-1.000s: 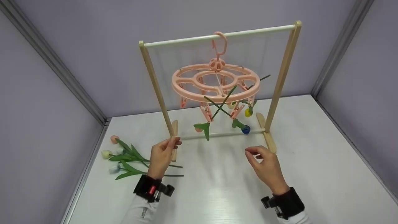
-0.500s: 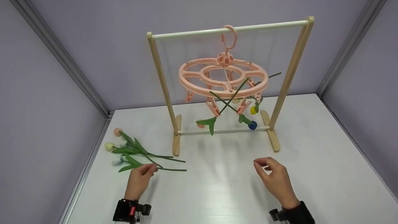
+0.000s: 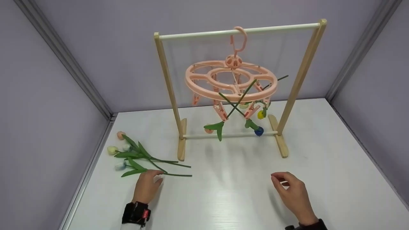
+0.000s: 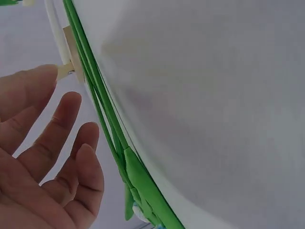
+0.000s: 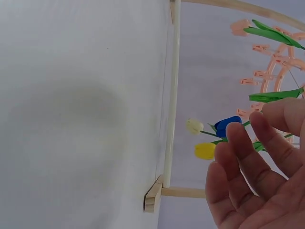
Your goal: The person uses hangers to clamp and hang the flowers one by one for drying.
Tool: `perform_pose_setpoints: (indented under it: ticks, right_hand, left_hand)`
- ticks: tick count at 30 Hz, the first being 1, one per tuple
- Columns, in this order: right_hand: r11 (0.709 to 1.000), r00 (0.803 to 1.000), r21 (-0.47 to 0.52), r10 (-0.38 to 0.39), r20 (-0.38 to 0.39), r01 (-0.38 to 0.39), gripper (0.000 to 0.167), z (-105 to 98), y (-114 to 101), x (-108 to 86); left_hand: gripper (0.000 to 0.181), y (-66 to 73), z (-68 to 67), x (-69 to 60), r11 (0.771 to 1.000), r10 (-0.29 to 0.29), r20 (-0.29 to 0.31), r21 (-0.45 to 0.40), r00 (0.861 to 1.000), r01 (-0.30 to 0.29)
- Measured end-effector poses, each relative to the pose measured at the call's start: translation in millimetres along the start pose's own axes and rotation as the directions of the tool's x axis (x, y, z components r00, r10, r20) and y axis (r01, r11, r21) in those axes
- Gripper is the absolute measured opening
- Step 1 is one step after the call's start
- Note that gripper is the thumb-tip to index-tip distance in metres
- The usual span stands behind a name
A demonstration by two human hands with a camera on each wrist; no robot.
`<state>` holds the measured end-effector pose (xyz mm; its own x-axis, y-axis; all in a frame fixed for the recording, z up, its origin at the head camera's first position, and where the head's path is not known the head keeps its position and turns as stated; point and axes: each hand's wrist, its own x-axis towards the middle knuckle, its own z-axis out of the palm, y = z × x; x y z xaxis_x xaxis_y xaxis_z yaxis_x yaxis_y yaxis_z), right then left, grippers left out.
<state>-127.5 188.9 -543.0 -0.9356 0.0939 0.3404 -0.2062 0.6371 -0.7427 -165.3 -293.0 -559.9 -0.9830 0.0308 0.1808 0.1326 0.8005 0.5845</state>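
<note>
My left hand [image 3: 147, 187] is low over the table, its fingertips beside the stem of a pale blue artificial tulip [image 3: 120, 165]. In the left wrist view its thumb and fingers are apart, with nothing between them, next to green tulip stems [image 4: 94, 71]. A peach tulip [image 3: 120, 135], a cream tulip [image 3: 112, 150] and a white tulip [image 3: 127, 147] lie just beyond. My right hand [image 3: 292, 193] hovers over the table at right, fingers loosely bent and holding nothing. A pink round clip hanger [image 3: 207, 93] carries a clipped peach tulip [image 3: 208, 129] and blue tulip [image 3: 259, 131].
A wooden stand [image 3: 167, 81] with a white top rod [image 3: 198, 34] bears the hanger. At the hanger's right hang a yellow tulip [image 3: 261, 114] and a cream tulip [image 5: 194, 126]. Two clipped stems cross in front of the ring. Grey panels [image 3: 57, 127] enclose the white table [image 3: 223, 198].
My left hand has come down from near the stand's left foot to the stems on the table, its thumb and fingers parting. The right hand has moved down and rightward, away from the hanger.
</note>
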Motion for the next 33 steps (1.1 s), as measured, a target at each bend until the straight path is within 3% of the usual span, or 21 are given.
perform_pose_setpoints:
  ticks: [4,12,15,21,26,29,33]
  right_hand:
    - [1.000,1.000,0.004,0.009,-0.009,-0.009,0.004,-1.3,1.6,-3.5]
    - [1.000,1.000,0.013,0.023,-0.010,-0.023,0.005,-2.7,-1.1,-7.8]
    - [1.000,1.000,0.018,0.025,-0.009,-0.025,0.004,-1.8,-1.8,-9.0]
    - [0.999,0.999,0.018,0.033,0.016,-0.033,0.005,3.2,-6.3,-11.9]
    - [0.999,0.999,0.036,0.034,0.041,-0.036,0.007,8.6,-12.1,-11.8]
    - [0.999,0.999,0.041,0.007,0.047,-0.009,0.009,14.3,-16.7,-11.6]
    - [0.998,0.996,0.007,-0.070,0.059,0.070,0.013,25.6,-24.4,-12.0]
  left_hand:
    - [0.024,-2.0,4.7,8.2,0.982,0.124,-0.001,0.146,0.992,-0.122]
    - [0.023,-7.5,11.0,18.2,0.914,0.235,0.019,0.337,0.972,-0.227]
    - [0.016,-8.7,13.5,23.3,0.881,0.292,0.020,0.383,0.956,-0.277]
    - [0.011,-6.1,13.8,33.3,0.792,0.423,0.085,0.449,0.902,-0.413]
    - [0.010,-0.3,13.3,39.3,0.656,0.513,0.221,0.522,0.829,-0.545]
    - [0.009,3.4,13.6,42.2,0.581,0.550,0.266,0.559,0.792,-0.592]
    - [0.009,6.0,14.8,45.5,0.547,0.572,0.285,0.566,0.769,-0.617]
